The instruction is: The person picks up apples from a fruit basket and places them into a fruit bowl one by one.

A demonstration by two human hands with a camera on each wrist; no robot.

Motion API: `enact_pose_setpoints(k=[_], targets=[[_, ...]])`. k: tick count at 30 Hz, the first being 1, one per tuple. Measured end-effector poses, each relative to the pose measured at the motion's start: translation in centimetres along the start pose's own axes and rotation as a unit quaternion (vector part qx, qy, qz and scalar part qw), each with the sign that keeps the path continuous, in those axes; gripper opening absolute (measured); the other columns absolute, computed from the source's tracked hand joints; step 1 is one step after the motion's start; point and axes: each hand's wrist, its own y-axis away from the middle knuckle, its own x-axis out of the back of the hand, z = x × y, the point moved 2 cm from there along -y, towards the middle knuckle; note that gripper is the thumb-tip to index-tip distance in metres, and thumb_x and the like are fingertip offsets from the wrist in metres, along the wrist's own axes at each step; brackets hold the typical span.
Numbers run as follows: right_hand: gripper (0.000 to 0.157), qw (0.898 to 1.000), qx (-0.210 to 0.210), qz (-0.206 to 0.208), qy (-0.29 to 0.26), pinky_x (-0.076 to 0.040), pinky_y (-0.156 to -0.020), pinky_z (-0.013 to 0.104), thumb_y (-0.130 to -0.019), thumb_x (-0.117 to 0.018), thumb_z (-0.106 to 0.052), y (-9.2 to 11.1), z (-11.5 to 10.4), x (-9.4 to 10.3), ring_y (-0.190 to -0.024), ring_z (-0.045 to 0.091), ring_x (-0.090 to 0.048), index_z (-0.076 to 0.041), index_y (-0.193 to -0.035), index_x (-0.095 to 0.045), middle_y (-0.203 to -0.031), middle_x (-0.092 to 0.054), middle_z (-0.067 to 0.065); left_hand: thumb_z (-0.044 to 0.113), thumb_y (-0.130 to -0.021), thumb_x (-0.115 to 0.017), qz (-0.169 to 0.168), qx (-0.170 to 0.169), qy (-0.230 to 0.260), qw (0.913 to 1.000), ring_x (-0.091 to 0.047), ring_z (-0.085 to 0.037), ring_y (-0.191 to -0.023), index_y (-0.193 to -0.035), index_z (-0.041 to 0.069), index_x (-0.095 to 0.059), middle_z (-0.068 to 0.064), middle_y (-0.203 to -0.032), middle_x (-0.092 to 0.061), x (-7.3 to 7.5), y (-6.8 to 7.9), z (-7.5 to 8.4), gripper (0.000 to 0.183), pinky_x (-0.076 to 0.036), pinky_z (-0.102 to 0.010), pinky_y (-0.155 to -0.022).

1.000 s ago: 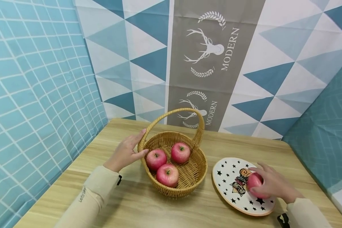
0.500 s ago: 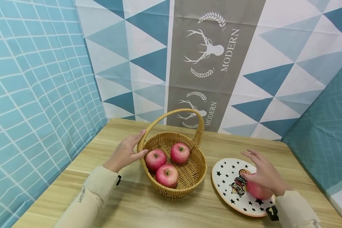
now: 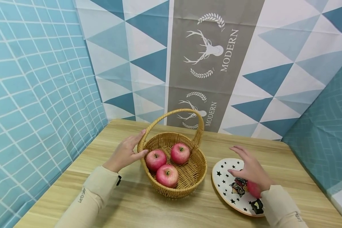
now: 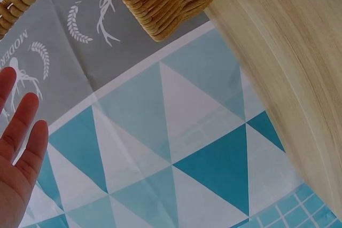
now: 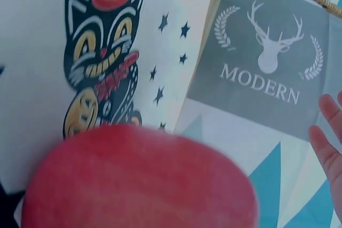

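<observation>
A red apple [image 3: 253, 189] sits on the white plate [image 3: 223, 186], toward the right edge of the surface [image 3: 188, 212]. The right hand [image 3: 252, 169] is over it and hides part of it, thumb and fingers wide apart. The left hand [image 3: 125, 153] is well away, fingers spread, at the handle [image 3: 178, 110] of the brown basket [image 3: 193, 175]. The red apple looks round and rosy. Three pinkish apples [image 3: 167, 175] sit in the basket.

- Right hand [image 3: 250, 169]: let go of the red apple [image 3: 254, 189], fingers now extended, shifted toward ten o'clock.
- Apple: now partly hidden by the wrist.
- Right sleeve [image 3: 283, 205]: slid toward ten o'clock, now covering the cat-print plate's [image 3: 226, 166] four-o'clock rim.
</observation>
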Motion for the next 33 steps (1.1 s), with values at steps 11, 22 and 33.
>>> enact_pose_setpoints(k=[11,22,33], targets=[[0.074,0.998,0.041,0.041,-0.010,-0.049,-0.076,0.060,-0.062,-0.083,-0.016,-1.2,-1.1,-2.1,-0.112,0.044,-0.050,0.000,-0.128,-0.054,-0.133,-0.046,0.024,0.061,-0.095,-0.035,-0.007,0.008,0.004,0.9999,-0.061,-0.039,-0.086,-0.150,0.043,-0.012,-0.024,-0.100,-0.066,0.5,0.3,-0.1,0.062,-0.048,-0.058,-0.072],[0.071,0.994,0.086,0.061,-0.021,-0.050,-0.075,0.057,-0.062,-0.082,-0.016,-2.7,-2.2,-2.5,-0.109,0.044,-0.053,-0.001,-0.126,-0.055,-0.132,-0.047,0.023,0.059,-0.096,-0.037,-0.009,0.010,0.000,0.9999,-0.061,-0.040,-0.090,-0.153,0.035,-0.018,-0.025,-0.107,-0.065,0.4,0.1,-0.1,0.064,-0.048,-0.058,-0.076],[0.068,0.995,0.091,0.029,-0.015,-0.053,-0.072,0.049,-0.064,-0.083,-0.013,-3.5,-3.1,-3.9,-0.090,0.033,-0.063,-0.001,-0.125,-0.057,-0.126,-0.051,0.024,0.062,-0.095,-0.036,-0.021,0.021,-0.002,0.9995,-0.060,-0.036,-0.085,-0.153,0.030,-0.022,-0.021,-0.097,-0.066,0.3,0.1,0.1,0.068,-0.048,-0.057,-0.076]])
